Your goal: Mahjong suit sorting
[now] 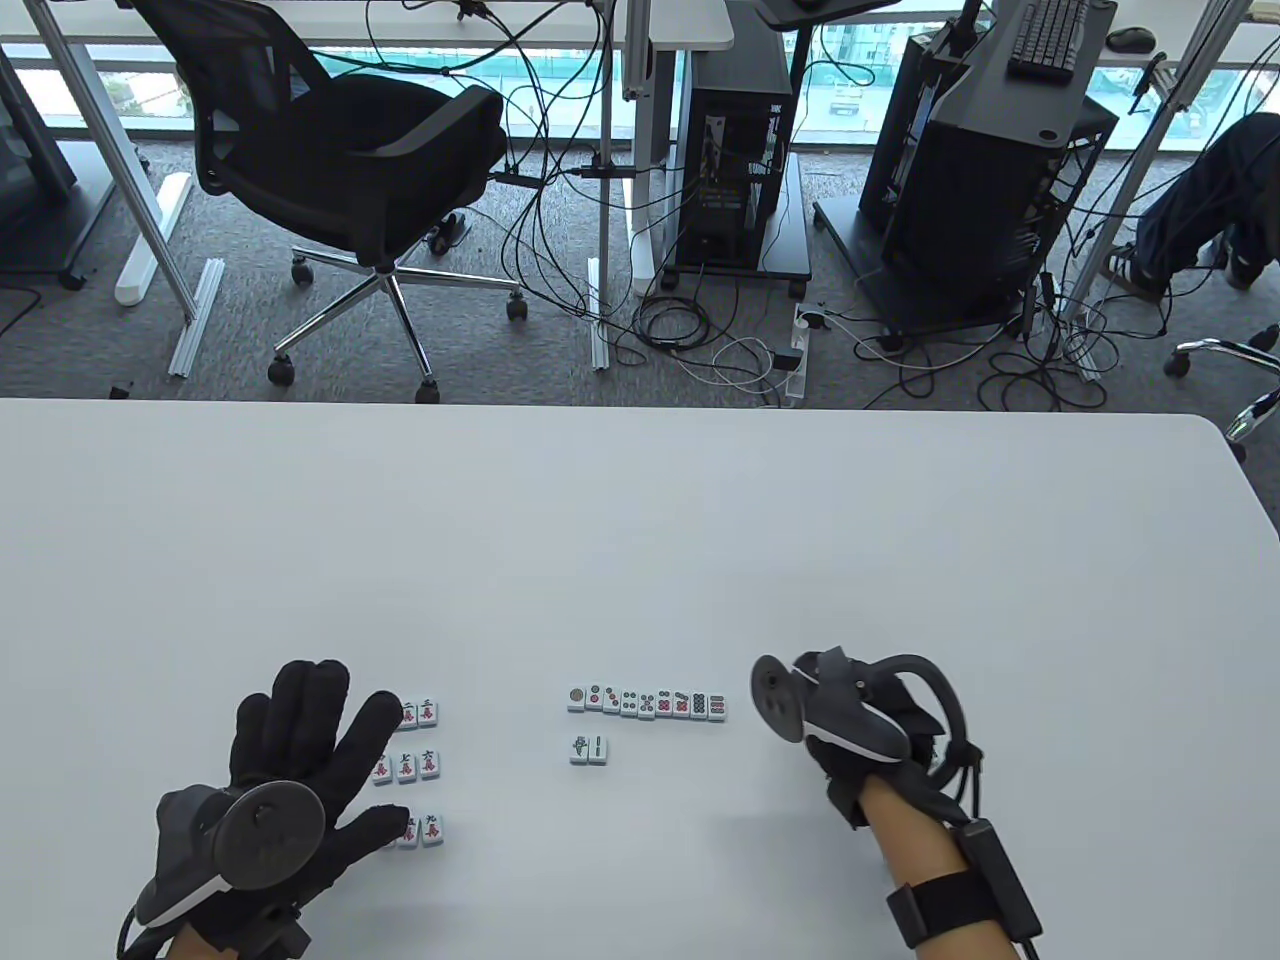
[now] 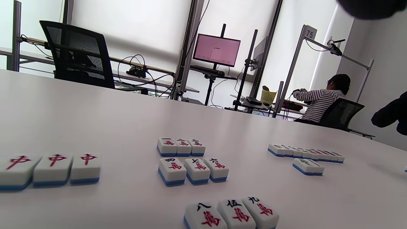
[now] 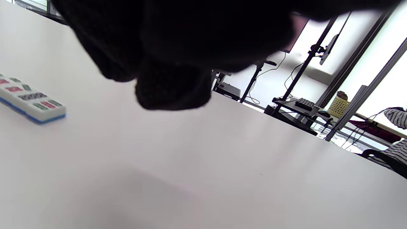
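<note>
The two loose bamboo tiles (image 1: pixel 589 748) are lying between the hands, nearer the right hand (image 1: pixel 850 715), whose grip I cannot tell, while the left hand (image 1: pixel 290 760) is spreading flat, released, over the character tiles (image 1: pixel 415 765).

Bright daylight comes through the far windows (image 1: pixel 850 80), blown out to white in both wrist views. The white counter (image 1: pixel 640 560) is evenly lit, with soft, faint shadows beside the hands. The table view is sharp, its straight edges bowing slightly outward. In the right wrist view the close gloved fingers (image 3: pixel 171 57) are a black, unfocused mass, and the tiles (image 3: pixel 31 98) at left are blurred.
</note>
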Action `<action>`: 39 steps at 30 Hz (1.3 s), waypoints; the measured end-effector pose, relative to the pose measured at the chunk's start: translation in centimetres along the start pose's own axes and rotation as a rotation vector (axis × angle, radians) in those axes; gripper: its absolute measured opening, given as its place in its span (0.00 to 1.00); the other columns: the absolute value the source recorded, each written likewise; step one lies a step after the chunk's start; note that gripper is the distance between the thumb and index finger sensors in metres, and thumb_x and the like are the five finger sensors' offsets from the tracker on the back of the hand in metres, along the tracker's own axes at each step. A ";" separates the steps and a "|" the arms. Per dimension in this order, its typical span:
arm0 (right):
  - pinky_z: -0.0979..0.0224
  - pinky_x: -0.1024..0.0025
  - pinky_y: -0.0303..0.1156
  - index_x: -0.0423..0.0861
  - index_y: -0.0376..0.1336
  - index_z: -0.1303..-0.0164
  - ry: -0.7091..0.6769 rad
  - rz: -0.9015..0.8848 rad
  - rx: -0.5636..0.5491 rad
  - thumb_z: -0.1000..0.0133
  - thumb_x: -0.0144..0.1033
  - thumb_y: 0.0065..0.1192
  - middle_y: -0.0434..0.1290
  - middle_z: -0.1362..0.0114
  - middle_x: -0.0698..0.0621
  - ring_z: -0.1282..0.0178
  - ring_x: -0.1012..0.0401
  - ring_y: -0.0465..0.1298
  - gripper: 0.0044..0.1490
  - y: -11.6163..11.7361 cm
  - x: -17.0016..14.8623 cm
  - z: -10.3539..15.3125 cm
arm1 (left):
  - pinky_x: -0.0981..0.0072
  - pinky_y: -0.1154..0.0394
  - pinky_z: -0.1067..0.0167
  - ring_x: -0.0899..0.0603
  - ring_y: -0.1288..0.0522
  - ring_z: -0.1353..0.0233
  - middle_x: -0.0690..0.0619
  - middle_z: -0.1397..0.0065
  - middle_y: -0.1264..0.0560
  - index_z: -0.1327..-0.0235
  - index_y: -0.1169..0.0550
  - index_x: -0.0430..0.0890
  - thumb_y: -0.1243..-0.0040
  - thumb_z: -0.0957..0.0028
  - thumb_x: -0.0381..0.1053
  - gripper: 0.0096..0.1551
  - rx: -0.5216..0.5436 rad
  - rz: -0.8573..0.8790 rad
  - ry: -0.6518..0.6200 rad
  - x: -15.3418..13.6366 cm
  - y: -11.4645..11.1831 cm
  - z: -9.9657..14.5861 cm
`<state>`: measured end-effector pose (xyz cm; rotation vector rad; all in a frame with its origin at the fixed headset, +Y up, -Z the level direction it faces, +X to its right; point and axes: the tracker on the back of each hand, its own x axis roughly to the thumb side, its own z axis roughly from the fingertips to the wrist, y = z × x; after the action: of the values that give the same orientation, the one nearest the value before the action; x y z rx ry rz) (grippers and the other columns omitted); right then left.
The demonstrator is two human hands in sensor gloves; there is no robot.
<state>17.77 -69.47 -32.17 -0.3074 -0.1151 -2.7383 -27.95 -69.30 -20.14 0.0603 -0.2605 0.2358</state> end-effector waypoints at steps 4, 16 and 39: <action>0.72 0.70 0.78 0.48 0.65 0.33 0.090 0.094 0.070 0.54 0.39 0.69 0.83 0.64 0.52 0.78 0.63 0.78 0.36 4.1 -3.6 0.9 | 0.40 0.72 0.23 0.47 0.77 0.17 0.63 0.21 0.75 0.23 0.55 0.68 0.50 0.60 0.79 0.53 -0.009 -0.002 0.007 -0.1 -0.1 -0.1; 0.69 0.70 0.78 0.54 0.62 0.32 0.082 0.137 0.178 0.55 0.39 0.70 0.82 0.61 0.52 0.76 0.62 0.79 0.38 8.6 -4.3 0.5 | 0.40 0.72 0.23 0.47 0.77 0.17 0.63 0.21 0.75 0.23 0.55 0.68 0.50 0.60 0.79 0.53 -0.018 0.004 0.012 -0.1 -0.1 -0.2; 0.73 0.71 0.77 0.35 0.69 0.42 -0.129 -0.132 -0.162 0.56 0.47 0.70 0.83 0.66 0.53 0.80 0.64 0.78 0.38 0.6 10.0 -0.9 | 0.40 0.72 0.23 0.47 0.77 0.17 0.62 0.21 0.75 0.23 0.55 0.68 0.50 0.60 0.78 0.53 -0.029 -0.001 0.013 -0.1 -0.4 -0.3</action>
<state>8.83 -73.77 -30.71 -0.5403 0.0538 -2.8632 -27.91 -69.73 -20.47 0.0305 -0.2510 0.2310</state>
